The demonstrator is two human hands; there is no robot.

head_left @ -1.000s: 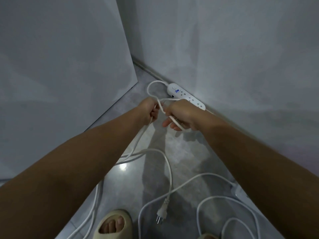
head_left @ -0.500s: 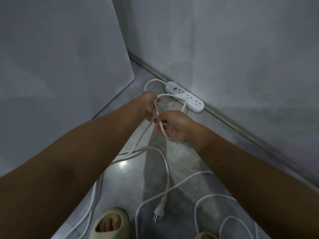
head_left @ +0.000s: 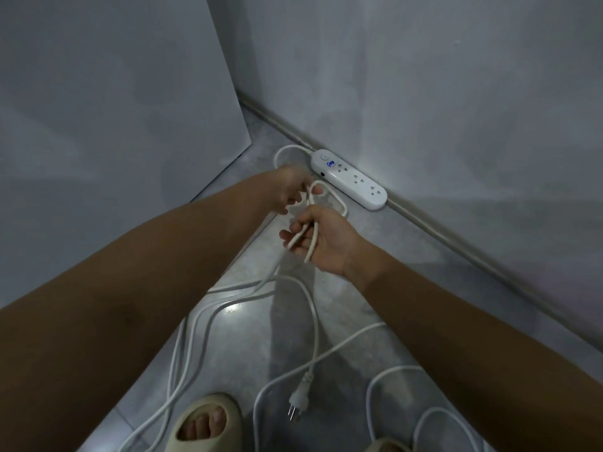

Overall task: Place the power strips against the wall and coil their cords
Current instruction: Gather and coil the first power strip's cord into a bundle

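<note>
A white power strip lies on the grey floor, its long side against the foot of the right wall. Its white cord loops out of the far end and passes through both hands. My left hand pinches the top of a small loop just in front of the strip. My right hand, palm up, holds two strands of that loop. Below it the cord trails down the floor to its plug.
More white cords snake along the floor at left and a further cord curls at lower right. My sandalled foot is at the bottom edge. A grey panel stands at left, near the corner.
My right hand has drawn back toward me and turned palm up with the cord, uncovering the whole power strip. The loop between my hands has grown longer.
</note>
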